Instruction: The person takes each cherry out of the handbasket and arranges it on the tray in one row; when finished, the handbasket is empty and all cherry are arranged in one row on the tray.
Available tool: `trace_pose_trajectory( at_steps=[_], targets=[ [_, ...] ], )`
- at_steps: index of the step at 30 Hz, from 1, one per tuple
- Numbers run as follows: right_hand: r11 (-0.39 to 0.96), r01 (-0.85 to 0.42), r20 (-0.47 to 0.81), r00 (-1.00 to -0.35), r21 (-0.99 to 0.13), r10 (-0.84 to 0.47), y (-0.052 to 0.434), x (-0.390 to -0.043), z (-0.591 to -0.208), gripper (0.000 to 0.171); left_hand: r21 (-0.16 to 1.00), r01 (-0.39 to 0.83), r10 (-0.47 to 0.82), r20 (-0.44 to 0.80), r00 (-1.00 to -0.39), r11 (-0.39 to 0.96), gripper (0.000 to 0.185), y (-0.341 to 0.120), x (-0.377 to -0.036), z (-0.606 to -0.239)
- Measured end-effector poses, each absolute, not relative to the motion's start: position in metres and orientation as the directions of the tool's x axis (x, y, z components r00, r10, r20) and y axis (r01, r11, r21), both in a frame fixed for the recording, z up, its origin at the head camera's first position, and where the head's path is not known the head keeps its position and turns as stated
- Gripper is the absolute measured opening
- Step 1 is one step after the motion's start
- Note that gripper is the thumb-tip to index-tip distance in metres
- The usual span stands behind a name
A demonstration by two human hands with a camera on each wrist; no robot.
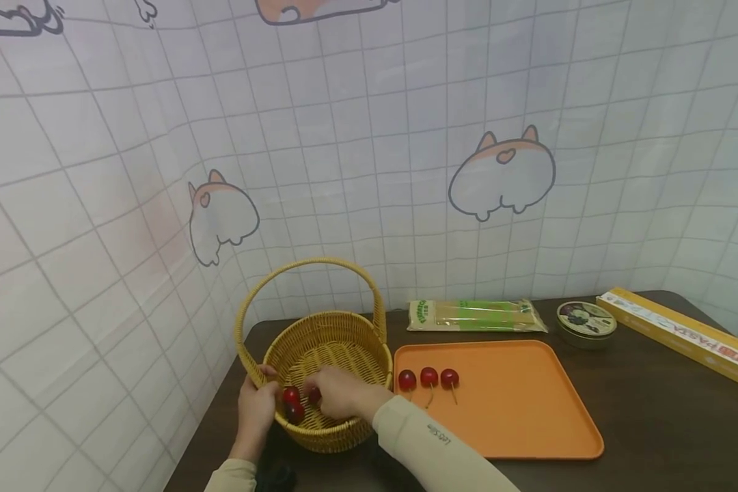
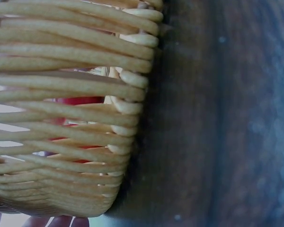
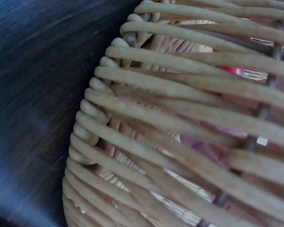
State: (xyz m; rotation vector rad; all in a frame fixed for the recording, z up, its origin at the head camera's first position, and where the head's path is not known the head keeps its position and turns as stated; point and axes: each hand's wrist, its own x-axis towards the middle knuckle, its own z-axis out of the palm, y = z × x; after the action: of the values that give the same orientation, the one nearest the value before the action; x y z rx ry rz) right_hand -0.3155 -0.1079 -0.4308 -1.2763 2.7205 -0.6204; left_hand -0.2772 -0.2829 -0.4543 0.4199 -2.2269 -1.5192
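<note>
Wicker basket (image 1: 329, 437): round, golden-yellow, open weave, one tall arched handle (image 1: 310, 262); stands upright at the left of the dark table (image 1: 646, 424). Left wrist view shows thick, glossy strands with gaps between, red fruit glinting through.

Contents: two glossy cherries (image 1: 294, 412) near the left wall, one bright red, one darker; a third cherry (image 1: 314, 395), dark red, partly hidden at the right hand (image 1: 338, 393).

Hands: left hand (image 1: 257, 404) grips the basket's left rim at the handle's foot, fingers curled; right hand reaches inside over the rim, fingers bent and pinching the third cherry.

Tray (image 1: 504, 410): orange, flat, rounded corners, just right of the basket; carries three red cherries (image 1: 429, 376) in a row at its left, thin stems towards the near edge.

Behind the tray: long pale packet (image 1: 476, 316) with green print; round tin (image 1: 586, 321) with pictured lid; long yellow box (image 1: 682, 335), slanting at far right.

Backdrop: white gridded cloth (image 1: 320, 164) with cartoon dogs
</note>
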Motion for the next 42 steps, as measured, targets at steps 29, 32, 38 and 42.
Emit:
trace_pose_trajectory(
  at_steps=[29,32,38,42],
  targets=[
    [0.378,-0.68,0.325,-0.671,-0.628,-0.666,-0.023,-0.287,-0.41,0.033,0.929,-0.009,-0.462,0.175,-0.869,0.37,0.029,-0.284,-0.274,-0.455],
    [0.33,-0.658,0.356,-0.685,-0.677,-0.635,-0.005,-0.284,-0.412,0.033,0.922,-0.013,-0.462,0.181,-0.868,0.386,0.028,-0.284,-0.275,-0.455],
    [0.278,-0.639,0.391,-0.699,-0.717,-0.599,0.027,-0.288,-0.41,0.036,0.92,-0.024,-0.456,0.171,-0.874,0.392,0.028,-0.285,-0.276,-0.454],
    [0.263,-0.638,0.401,-0.7,-0.724,-0.591,0.048,-0.295,-0.41,0.035,0.92,-0.026,-0.461,0.172,-0.871,0.391,0.028,-0.285,-0.276,-0.454]
  ],
)
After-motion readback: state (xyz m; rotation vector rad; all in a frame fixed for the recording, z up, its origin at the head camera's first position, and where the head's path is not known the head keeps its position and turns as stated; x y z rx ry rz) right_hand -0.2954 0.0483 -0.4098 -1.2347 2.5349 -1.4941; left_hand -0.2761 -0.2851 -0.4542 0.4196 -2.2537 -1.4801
